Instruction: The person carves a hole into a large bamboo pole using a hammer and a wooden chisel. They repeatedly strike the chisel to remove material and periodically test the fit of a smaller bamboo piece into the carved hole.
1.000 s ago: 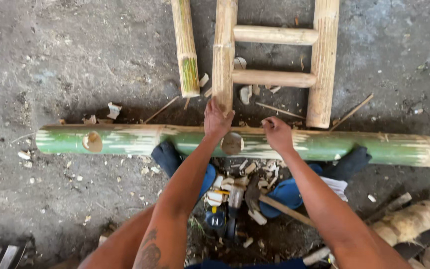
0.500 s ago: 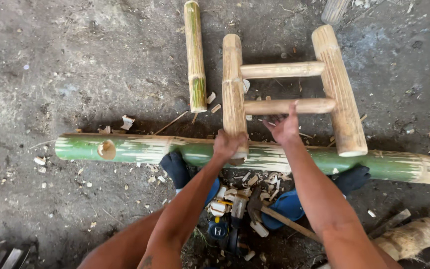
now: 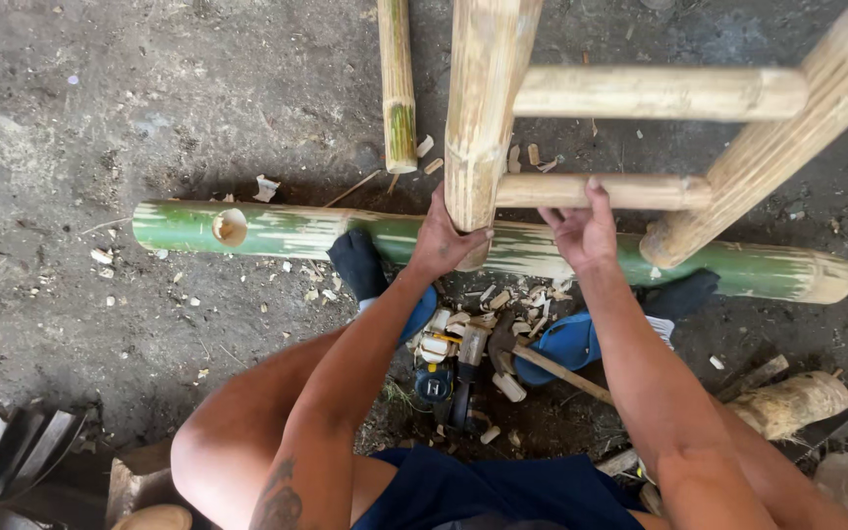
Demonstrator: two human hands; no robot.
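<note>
A pale bamboo ladder frame (image 3: pixel 640 93) is lifted and tilted toward me, its two rails joined by two rungs. My left hand (image 3: pixel 444 240) grips the lower end of the left rail (image 3: pixel 478 108), which sits against a long green bamboo pole (image 3: pixel 277 231) lying across the ground. My right hand (image 3: pixel 581 226) holds the lower rung (image 3: pixel 630 191) from below. The green pole has a round hole (image 3: pixel 230 227) cut near its left end. My feet in dark socks and blue sandals press against the pole.
A loose bamboo stick (image 3: pixel 397 83) lies beyond the pole. A hammer (image 3: pixel 542 358), a power drill (image 3: pixel 439 378) and wood chips lie between my feet. A short log (image 3: pixel 787 402) rests at the right, wood scraps (image 3: pixel 12 451) at the lower left.
The ladder frame has been pulled up off the ground and toward me. My left hand moved from the green pole to the left rail's end, my right hand from the pole to the lower rung.
</note>
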